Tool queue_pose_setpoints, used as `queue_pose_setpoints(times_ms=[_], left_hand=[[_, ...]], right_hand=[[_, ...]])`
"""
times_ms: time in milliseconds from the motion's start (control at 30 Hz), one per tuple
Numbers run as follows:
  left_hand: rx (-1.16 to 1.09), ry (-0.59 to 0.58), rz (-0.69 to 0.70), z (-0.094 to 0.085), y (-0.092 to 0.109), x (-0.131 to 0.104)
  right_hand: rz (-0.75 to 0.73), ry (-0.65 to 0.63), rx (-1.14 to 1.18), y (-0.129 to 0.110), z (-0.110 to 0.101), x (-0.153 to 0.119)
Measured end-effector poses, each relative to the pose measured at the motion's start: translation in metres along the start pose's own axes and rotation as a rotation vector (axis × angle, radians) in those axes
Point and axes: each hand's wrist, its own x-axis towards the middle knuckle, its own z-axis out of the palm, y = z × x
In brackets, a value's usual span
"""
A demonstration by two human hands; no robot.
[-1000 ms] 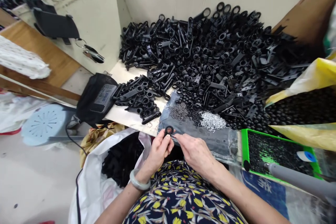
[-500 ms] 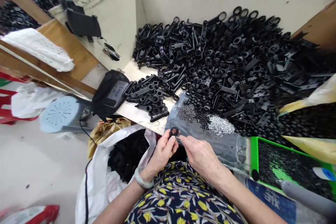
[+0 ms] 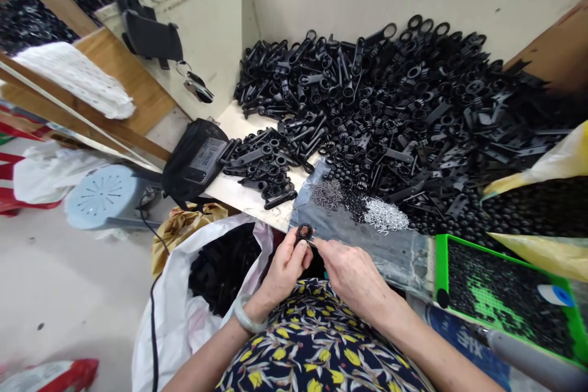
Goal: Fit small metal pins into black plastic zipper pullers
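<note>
My left hand [image 3: 287, 260] is closed around a black ring-shaped plastic part [image 3: 304, 232], its ring pointing up above the fingertips. Against the side of that part, my right hand [image 3: 346, 266] pinches something small and thin, perhaps a metal pin; it is too small to name. Just beyond the hands, a dark cloth mat [image 3: 362, 242] carries a heap of silvery pins [image 3: 386, 214], a heap of small grey pieces [image 3: 327, 194] and some tiny black pieces. Black ring-ended parts [image 3: 264, 162] lie in a group behind my left hand.
A large pile of black plastic parts [image 3: 390, 104] fills the walled bench. At right stands a green tray [image 3: 441, 263] of small black pieces. A white sack [image 3: 169, 294] with black parts is at my left, near a black mesh pouch [image 3: 195, 159] and a blue stool [image 3: 103, 196].
The view has shifted slightly. Both hands stay together at the black ring-shaped part, with hardly any movement between them.
</note>
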Motion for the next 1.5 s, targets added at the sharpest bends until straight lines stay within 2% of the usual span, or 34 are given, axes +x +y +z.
queue_pose_setpoints(times_ms=[167, 300, 400, 500, 600, 667, 733, 867, 967, 1167, 1267, 1333, 1433, 1500], left_hand=[[0.137, 0.055, 0.052, 0.004, -0.008, -0.004], [0.436, 0.106, 0.145, 0.0, -0.017, -0.006], [0.7, 0.073, 0.264, -0.01, -0.022, -0.005], [0.801, 0.031, 0.327, -0.017, -0.024, -0.002], [0.713, 0.09, 0.254, -0.016, -0.024, 0.005], [0.519, 0.168, 0.147, -0.013, -0.021, 0.011], [0.252, 0.19, 0.039, -0.008, -0.015, 0.017], [-0.231, 0.086, -0.092, -0.002, -0.001, 0.023], [-0.398, -0.013, -0.157, 0.001, 0.004, 0.021], [-0.408, -0.027, -0.174, 0.005, -0.001, 0.015], [-0.406, -0.029, -0.171, 0.006, -0.003, 0.016], [-0.37, -0.011, -0.151, 0.006, -0.002, 0.021], [-0.157, 0.047, -0.08, 0.002, -0.001, 0.034], [0.145, 0.096, 0.018, -0.001, -0.001, 0.043]], right_hand=[[0.048, -0.037, -0.024, -0.003, 0.003, -0.003], [0.083, -0.093, -0.076, -0.007, 0.006, -0.002], [0.092, -0.135, -0.082, -0.01, 0.004, 0.0], [0.087, -0.156, -0.06, -0.011, 0.005, 0.005], [0.091, -0.111, 0.002, -0.01, 0.011, 0.007], [0.098, -0.083, 0.03, -0.008, 0.015, 0.006], [0.088, -0.054, 0.05, -0.003, 0.016, 0.003], [0.007, 0.103, 0.181, 0.015, 0.009, -0.007], [-0.011, 0.138, 0.167, 0.024, 0.001, -0.01], [0.017, 0.098, -0.007, 0.02, 0.001, -0.004], [0.02, 0.146, 0.044, 0.028, 0.005, -0.003], [0.051, 0.223, 0.082, 0.041, 0.006, -0.004], [0.159, 0.321, 0.051, 0.064, 0.005, -0.006], [0.208, 0.346, 0.046, 0.074, 0.007, -0.005]])
